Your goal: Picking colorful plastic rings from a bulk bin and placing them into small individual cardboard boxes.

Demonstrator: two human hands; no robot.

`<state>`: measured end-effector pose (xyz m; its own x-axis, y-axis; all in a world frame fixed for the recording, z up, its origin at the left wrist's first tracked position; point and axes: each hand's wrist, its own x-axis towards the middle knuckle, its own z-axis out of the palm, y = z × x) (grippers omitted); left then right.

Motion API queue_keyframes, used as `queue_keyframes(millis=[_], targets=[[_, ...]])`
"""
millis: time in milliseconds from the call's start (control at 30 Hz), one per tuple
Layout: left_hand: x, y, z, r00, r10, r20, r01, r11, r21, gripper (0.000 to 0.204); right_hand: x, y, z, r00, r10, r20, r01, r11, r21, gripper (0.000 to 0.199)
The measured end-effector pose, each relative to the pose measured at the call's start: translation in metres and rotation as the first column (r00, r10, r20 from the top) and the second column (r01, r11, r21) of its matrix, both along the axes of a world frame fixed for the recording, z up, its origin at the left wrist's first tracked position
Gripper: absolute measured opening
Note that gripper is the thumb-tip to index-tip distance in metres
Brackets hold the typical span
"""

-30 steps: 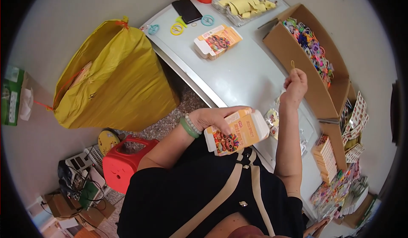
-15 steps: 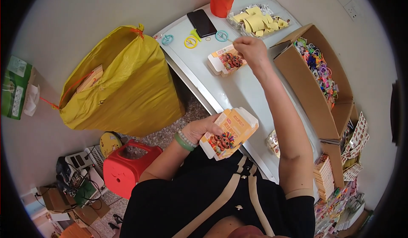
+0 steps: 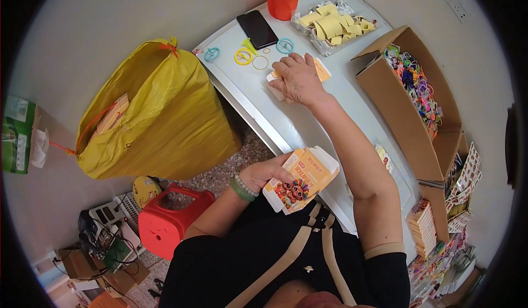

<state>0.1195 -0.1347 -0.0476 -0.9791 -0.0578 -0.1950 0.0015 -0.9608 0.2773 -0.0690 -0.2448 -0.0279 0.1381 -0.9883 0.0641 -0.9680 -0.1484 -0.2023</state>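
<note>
My left hand (image 3: 268, 174), with a green bangle and a beaded bracelet at its wrist, holds a small orange and white carton (image 3: 309, 171) over my lap. Its thumb lies on the printed front, which bears a colourful cartoon figure; pale flaps stick out at the ends. On the white table, my right hand (image 3: 300, 79) spans a second carton (image 3: 321, 71), fingers and thumb around it, and hides most of its front. Just beyond that hand lie a thin elastic ring (image 3: 260, 62), a yellow ring toy (image 3: 243, 57) and a blue ring toy (image 3: 285, 46).
A black phone (image 3: 257, 30), an orange-red bottle (image 3: 285, 0) and a clear tray of yellow pieces (image 3: 330, 24) occupy the table's far end. To the right stands a cardboard box (image 3: 404, 126) of colourful cords. At left are a yellow bag (image 3: 165, 121) and a red stool (image 3: 170, 220).
My right hand has come down from above the second carton onto it. A thin elastic ring now shows on the table beside the yellow ring toy. My left hand still holds its carton.
</note>
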Motion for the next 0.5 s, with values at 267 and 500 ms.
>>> queue_keyframes(millis=[267, 500], targets=[[0.000, -0.010, 0.009, 0.997, 0.066, -0.025, -0.068, 0.994, -0.091, 0.086, -0.026, 0.056, 0.009, 0.917, -0.058, 0.395, 0.159, 0.960, -0.230, 0.031], [-0.021, -0.020, 0.045, 0.864, 0.498, 0.077, -0.378, 0.743, -0.552, 0.078, -0.021, 0.186, 0.054, 0.569, -0.481, 0.666, 0.524, 0.837, 0.157, 0.010]])
